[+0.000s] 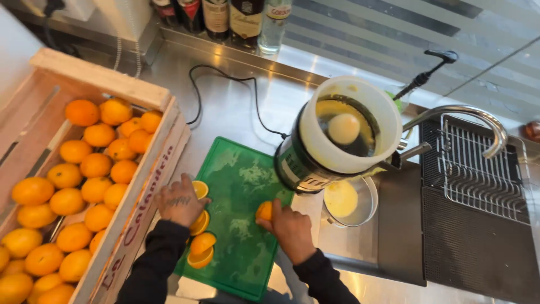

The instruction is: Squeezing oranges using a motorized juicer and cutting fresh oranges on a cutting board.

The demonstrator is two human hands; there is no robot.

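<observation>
Fingers of the right hand (291,226), lower centre of the frame, are curled round an orange half (264,210) at the right edge of the green cutting board (242,186); only the fruit's left part shows past the knuckles, so how tight the grip is cannot be told. Left hand (179,200) lies palm down at the board's left edge, fingers loosely spread over a column of cut orange halves (200,242). One half (199,188) peeks out beside the fingertips, the others run down toward the lower edge. Whether the fingers actually grasp any of them cannot be seen.

Key relation: the held half sits just left of the right hand's fingers. The juicer (337,141), with its white bowl and pale cone, stands up and to the right of it, near. Right hand is clearly the nearer one to the juicer; the left is across the board from it. A glass jug (351,201) holding pale juice stands under the juicer's spout, just right of the right hand.

Wooden crate (152,169) of whole oranges (84,191) fills the left of the frame, touching the board's left side.
</observation>
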